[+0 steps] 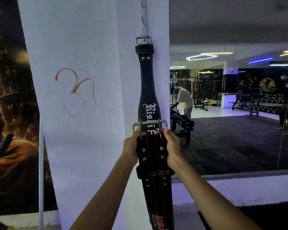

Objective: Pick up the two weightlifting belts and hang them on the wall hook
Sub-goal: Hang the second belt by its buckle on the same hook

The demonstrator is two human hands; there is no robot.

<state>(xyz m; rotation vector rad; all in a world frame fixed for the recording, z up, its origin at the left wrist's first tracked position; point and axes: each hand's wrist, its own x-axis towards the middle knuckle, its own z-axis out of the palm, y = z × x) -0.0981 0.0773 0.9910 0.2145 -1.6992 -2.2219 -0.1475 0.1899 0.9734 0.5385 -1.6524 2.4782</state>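
Fingers of left hand [130, 145] and right hand [171, 143] grip the second belt [154, 156] just under its buckle [149, 126], keeping the buckle frame free. Hook rack [143, 22] waits at twelve o'clock, already holding the first belt [148, 83].

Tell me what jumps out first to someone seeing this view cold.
Dead centre, both hands, left hand and right hand, grip a black USI belt just below its steel buckle, held up against the white pillar. Above it a second black belt already hangs by its buckle from the wall hook. To the right, a mirror shows the gym floor.
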